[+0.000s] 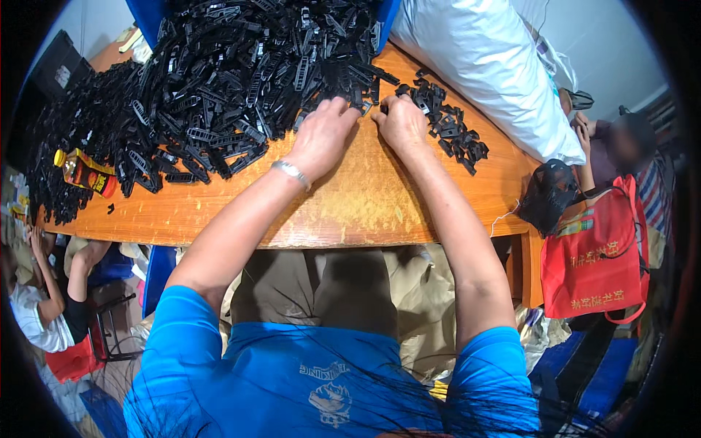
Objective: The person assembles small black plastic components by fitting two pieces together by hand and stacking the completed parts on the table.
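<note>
My left hand (321, 137), with a silver band on its wrist, is at the near edge of a large heap of black slotted plastic parts (248, 80). Its fingers are bent, closed on a small black plastic part (365, 107) that sticks out towards the other hand. A short gap away, my right hand (404, 125) has thumb and fingers curled together. What they pinch, if anything, is hidden. Beside it on the right lies a smaller pile of short black plastic pieces (456, 135).
The wooden table (350, 204) has a worn front edge. A blue bin (389, 25) spills the heap. A yellow-capped bottle (86, 174) lies left; a white sack (482, 66) leans right. A red bag (595, 255) hangs there near a person (613, 150). Another person (44, 310) sits left.
</note>
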The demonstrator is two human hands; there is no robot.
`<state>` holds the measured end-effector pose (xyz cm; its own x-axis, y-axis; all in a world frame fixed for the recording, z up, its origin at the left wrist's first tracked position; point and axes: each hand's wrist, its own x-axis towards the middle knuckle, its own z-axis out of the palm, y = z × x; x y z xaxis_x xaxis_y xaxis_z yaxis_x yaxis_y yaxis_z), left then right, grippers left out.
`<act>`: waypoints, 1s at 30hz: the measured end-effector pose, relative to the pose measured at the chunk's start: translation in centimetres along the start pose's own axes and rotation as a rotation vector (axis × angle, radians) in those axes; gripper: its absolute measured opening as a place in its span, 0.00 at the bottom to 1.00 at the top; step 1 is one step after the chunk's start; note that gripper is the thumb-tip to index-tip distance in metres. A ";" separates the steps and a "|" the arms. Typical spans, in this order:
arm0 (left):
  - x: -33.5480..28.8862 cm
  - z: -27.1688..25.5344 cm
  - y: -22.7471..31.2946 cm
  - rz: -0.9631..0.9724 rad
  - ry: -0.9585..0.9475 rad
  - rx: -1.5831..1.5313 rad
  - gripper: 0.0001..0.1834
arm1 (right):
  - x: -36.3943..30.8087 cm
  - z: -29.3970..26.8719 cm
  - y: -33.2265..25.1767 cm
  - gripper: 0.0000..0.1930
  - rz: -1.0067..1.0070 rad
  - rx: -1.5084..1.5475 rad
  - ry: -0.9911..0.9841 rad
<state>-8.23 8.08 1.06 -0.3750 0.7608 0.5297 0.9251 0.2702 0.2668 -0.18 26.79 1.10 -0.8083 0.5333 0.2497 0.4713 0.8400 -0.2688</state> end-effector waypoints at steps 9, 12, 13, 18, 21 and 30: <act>1.6 1.2 -0.8 0.195 0.036 0.047 0.08 | -4.4 -1.0 1.6 0.18 -0.124 0.274 0.023; 0.3 -0.6 0.3 0.207 0.181 -0.189 0.09 | -6.3 -0.8 3.1 0.21 -0.101 0.478 -0.007; -0.8 -1.6 0.5 0.089 0.080 -0.265 0.10 | -7.3 -1.4 2.6 0.18 -0.066 0.579 -0.041; -4.7 -3.5 0.3 -0.490 -0.218 -1.078 0.13 | -11.3 -1.0 1.2 0.17 0.108 1.029 -0.123; -5.5 -4.3 -0.5 -0.479 -0.361 -0.948 0.14 | -13.0 -1.8 -0.2 0.13 0.024 0.678 -0.080; -6.0 -1.6 -0.3 -0.063 -0.244 -0.334 0.09 | -13.3 -3.1 -1.1 0.13 -0.210 0.205 -0.046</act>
<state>-6.40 2.48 -0.87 -0.3680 0.8771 0.3087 0.8156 0.1450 0.5602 11.18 19.12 0.98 -0.8979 0.3405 0.2789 0.2141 0.8915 -0.3993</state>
